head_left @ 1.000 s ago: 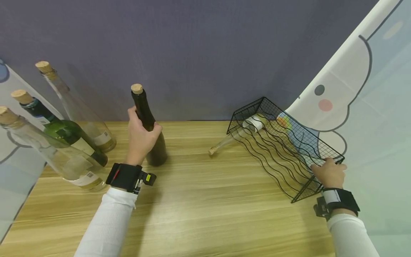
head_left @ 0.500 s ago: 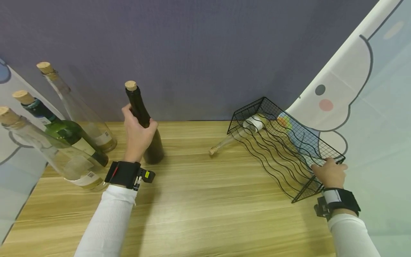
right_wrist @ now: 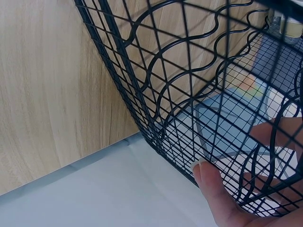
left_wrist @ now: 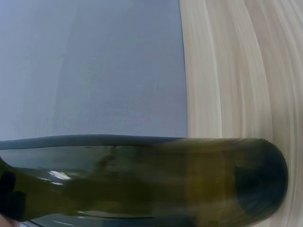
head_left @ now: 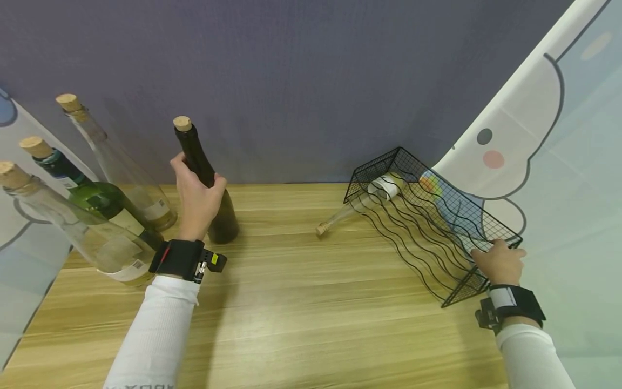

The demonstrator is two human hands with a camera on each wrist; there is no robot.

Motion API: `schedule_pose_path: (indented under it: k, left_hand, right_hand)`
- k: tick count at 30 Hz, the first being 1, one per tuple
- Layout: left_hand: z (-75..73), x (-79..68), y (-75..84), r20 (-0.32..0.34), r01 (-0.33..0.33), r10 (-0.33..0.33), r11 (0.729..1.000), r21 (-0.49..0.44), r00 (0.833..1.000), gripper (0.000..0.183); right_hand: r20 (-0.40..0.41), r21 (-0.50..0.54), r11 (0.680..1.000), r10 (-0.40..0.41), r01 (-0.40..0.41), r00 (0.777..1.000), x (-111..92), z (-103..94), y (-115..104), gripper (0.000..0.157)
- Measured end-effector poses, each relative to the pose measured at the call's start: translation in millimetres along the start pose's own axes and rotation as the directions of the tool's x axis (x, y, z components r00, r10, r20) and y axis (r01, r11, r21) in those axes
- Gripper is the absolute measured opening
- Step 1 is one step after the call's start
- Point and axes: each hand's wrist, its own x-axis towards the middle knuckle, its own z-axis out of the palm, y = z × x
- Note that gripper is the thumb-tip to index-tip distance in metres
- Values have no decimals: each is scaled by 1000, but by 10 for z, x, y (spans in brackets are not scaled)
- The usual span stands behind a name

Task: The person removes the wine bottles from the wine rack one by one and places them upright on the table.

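My left hand [head_left: 198, 202] grips a dark, corked wine bottle [head_left: 194, 154] around its neck and shoulder. The bottle is nearly upright, leaning slightly left; in the left wrist view its dark green glass body [left_wrist: 142, 182] fills the lower part. Whether its base touches the table I cannot tell. At the right, my right hand [head_left: 499, 262] holds the near end of a black wire wine rack [head_left: 427, 227], thumb [right_wrist: 210, 182] on the mesh outside and fingers reaching inside. A clear corked bottle [head_left: 352, 208] with a white label lies in the rack's far end, its neck sticking out leftward.
Left of my left hand stand a clear corked bottle [head_left: 119, 159], a green corked wine bottle [head_left: 104, 200] and another clear corked bottle [head_left: 82, 232]. The wooden table [head_left: 311, 324] meets a grey-purple backdrop [head_left: 291, 86] behind and a printed cloth [head_left: 573, 189] at the right.
My left hand has carried the dark bottle left and slightly back, nearer to the standing bottles. The right hand, the rack and the bottle lying in it stay in place.
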Motion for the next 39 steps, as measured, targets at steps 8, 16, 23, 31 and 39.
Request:
schedule_pose_path:
  k: [8,16,23,31,39]
  left_hand:
    - [-89,75,-38,-43,30,-28,998,49,999,57]
    - [-138,136,-55,-63,21,-16,997,79,998,54]
    - [-190,191,-73,-92,74,-65,992,100,994,56]
    - [-217,239,-94,-131,83,-67,989,121,989,57]
    - [-260,281,-110,-170,91,-63,982,163,983,58]
  right_hand:
    - [6,-12,1000,1,-1,1000,-6,-10,-10,69]
    - [16,-5,1000,4,-4,1000,-8,-22,-13,69]
    - [17,-1,1000,2,-2,1000,3,-7,2,70]
    - [8,-12,1000,-4,4,1000,12,1,12,70]
    - [9,-4,1000,1,-1,1000,7,-5,7,70]
